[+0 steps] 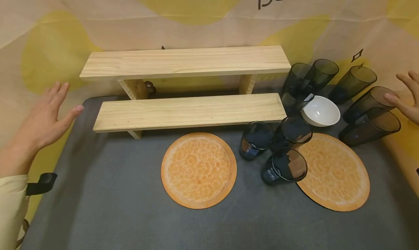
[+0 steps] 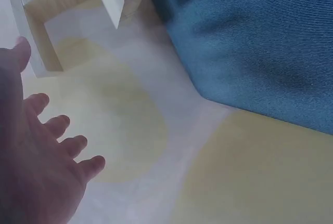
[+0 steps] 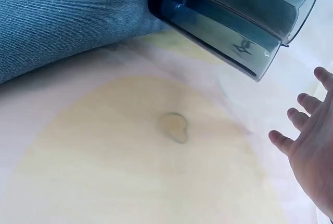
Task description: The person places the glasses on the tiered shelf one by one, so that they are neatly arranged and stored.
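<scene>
Both hands empty, fingers extended: left hand [image 1: 46, 120] left of the two-tier pale-wood shelf [image 1: 190, 111], right hand [image 1: 412, 110] near smoky, see-through cylindrical tumblers [image 1: 370, 128] at right. Glossy white bowl [image 1: 320, 112] hemmed in by tumblers. Dark woven surface [image 1: 124, 191]; tumblers partly block right mottled tan mat [image 1: 340, 173].

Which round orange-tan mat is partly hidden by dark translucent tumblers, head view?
The right mat; the left mat shows its whole outline.

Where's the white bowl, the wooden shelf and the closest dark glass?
White bowl [image 1: 320, 111]: head view, its inside.
Wooden shelf [image 1: 190, 111]: head view, top of the lower board.
Closest dark glass [image 1: 283, 167]: head view, inside its rim.
</scene>
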